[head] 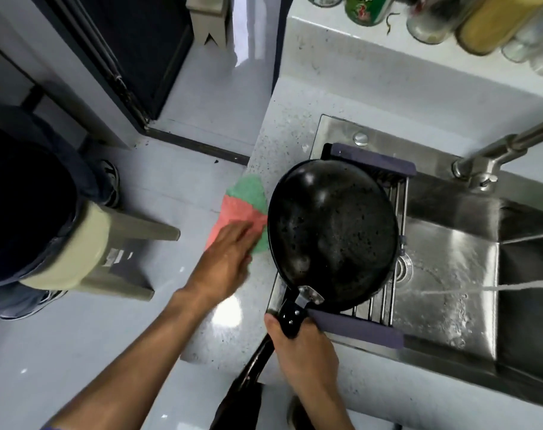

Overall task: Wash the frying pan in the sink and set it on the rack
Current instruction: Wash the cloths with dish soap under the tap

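Right hand grips the frying pan handle; blurred left hand lies flat on cloth.

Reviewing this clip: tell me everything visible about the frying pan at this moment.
The frying pan is round, black and glossy, its surface speckled with droplets or residue; whether this is the inside or the underside is unclear. A metal bracket joins the bowl to a black handle with two rivets. It lies on the sink rack, at the left end of the steel sink, handle pointing toward the person. The right hand grips the handle. A green and pink cloth lies against its left rim.
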The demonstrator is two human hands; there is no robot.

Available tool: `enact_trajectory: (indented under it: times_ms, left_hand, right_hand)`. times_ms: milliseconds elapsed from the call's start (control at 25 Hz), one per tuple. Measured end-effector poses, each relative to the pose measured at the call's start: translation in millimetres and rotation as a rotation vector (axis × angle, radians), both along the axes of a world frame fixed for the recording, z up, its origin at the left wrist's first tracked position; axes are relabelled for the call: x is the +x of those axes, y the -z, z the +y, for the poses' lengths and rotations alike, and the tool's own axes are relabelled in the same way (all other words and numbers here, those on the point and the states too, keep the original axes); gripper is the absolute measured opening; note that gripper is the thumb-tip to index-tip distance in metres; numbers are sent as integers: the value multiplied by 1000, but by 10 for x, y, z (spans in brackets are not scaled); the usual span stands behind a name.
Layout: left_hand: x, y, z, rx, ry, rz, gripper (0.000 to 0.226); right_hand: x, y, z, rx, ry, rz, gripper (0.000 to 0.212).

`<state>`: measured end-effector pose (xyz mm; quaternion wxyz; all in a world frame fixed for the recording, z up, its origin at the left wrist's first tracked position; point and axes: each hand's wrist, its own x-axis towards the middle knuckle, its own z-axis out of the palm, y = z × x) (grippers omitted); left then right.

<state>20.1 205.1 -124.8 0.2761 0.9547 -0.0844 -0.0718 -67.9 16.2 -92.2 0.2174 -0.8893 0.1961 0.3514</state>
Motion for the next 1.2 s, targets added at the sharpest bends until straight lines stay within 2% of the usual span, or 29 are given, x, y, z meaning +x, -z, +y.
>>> enact_trajectory:
  times_ms: [80,120,200,280,360,440,480,520,640,680,720,800,880,920,1000,1080,1120,1200]
  left_hand:
    - [-35,11,68,-61,35,13,57]
    - [130,3,107,-91,57,14,54]
    - [610,-59,94,-98,148,66,55]
    - [1106,-179,-14,-129,202,124,54]
    - [1399,-260,-83,-174,75,163,44]
    - [1482,-311,-115,-193,-235,78,36]
    - [1453,-346,-147,-207,-371,27,32]
    - [1411,-380,-196,-208,-439,1,29]
    - [1399,-412,-345,-152,-397,36,14]
    - [1467,-409,-372,-138,-389,73,11]
    - [1566,-392,-399,-126,-379,101,10]
    - [1753,-357,-467,-92,-367,114,13]
    - [1846,-336,-554,-91,-365,132,15]
    - [1886,-315,-608,-95,-360,154,15]
    - [1993,-325,-677,-116,-309,229,23]
    - [2171,-345,-690,-128,-188,269,28]
    - [2284,-362,-690,-105,-130,269,25]
    - [2533,-368,-750,-25,-44,253,16]
  right_hand:
    - [100,-152,-73,-23,-52,11,69]
    - [185,-233,-117,-43,-67,-56,68]
    - [376,-381,-164,-19,-138,-298,62]
    - [711,-496,-149,119,-233,-572,47]
    - [1206,-566,-89,224,-314,-879,35]
    - [1884,-563,-47,250,-372,-1068,31]
    - [2244,-520,-6,295,-419,-1032,28]
    - [2574,-468,61,360,-508,-903,26]
    - [3283,-271,327,526,-869,-321,37]
    - [3435,-194,365,515,-952,-195,43]
    - [3578,-106,345,473,-1001,-154,46]
    - [3886,49,184,301,-952,-251,51]
    - [4055,104,-12,-20,-900,-425,51]
    - [4080,109,-77,-83,-910,-490,49]
    - [4098,123,-102,103,-1047,-478,49]
    - [4110,136,-97,303,-1090,-316,53]
    - [4179,155,-106,306,-1048,-288,54]
    - [4324,210,-142,159,-932,-341,59]
